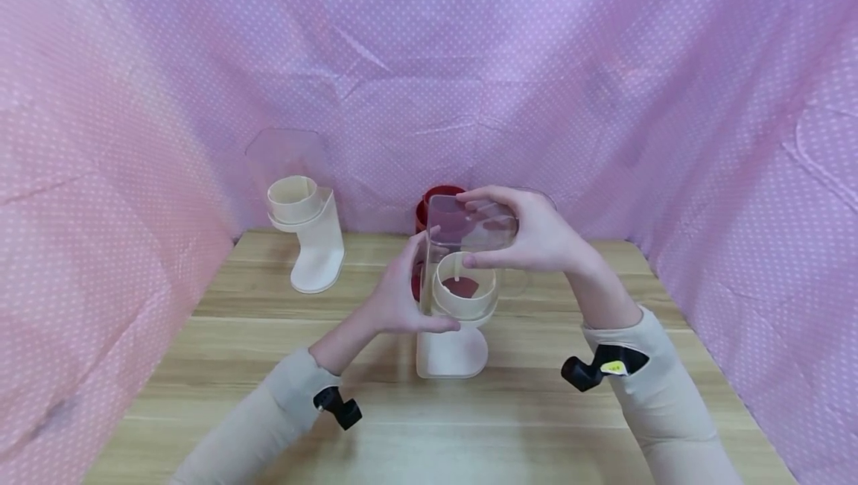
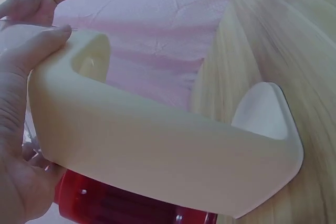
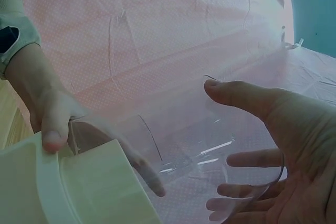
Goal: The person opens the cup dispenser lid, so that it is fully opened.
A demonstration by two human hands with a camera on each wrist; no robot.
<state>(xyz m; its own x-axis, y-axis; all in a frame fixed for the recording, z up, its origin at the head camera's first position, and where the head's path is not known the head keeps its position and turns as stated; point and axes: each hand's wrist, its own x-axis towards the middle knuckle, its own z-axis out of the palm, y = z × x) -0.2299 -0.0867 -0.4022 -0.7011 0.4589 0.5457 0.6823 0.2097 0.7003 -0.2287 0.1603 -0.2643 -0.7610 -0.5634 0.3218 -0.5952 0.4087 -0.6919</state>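
Note:
A cream stand (image 1: 452, 354) with a round collar and flat foot is upright on the table in the middle of the head view. At its top my left hand (image 1: 398, 295) grips it, thumb on the near side; in the left wrist view that thumb lies along the top of the cream stand (image 2: 147, 140). A clear plastic container (image 1: 484, 241) rises from the collar. My right hand (image 1: 543, 235) holds its far end, with the thumb on one side and the fingers around the other, seen through the clear container (image 3: 181, 142) in the right wrist view.
Behind the stand, a red translucent piece (image 1: 442, 191) is partly hidden by my hands and the container. A second cream stand (image 1: 320, 254) stands at the back left, with a clear panel (image 1: 284, 153) rising behind its collar. Pink dotted cloth (image 1: 429, 68) surrounds the wooden table (image 1: 402, 433).

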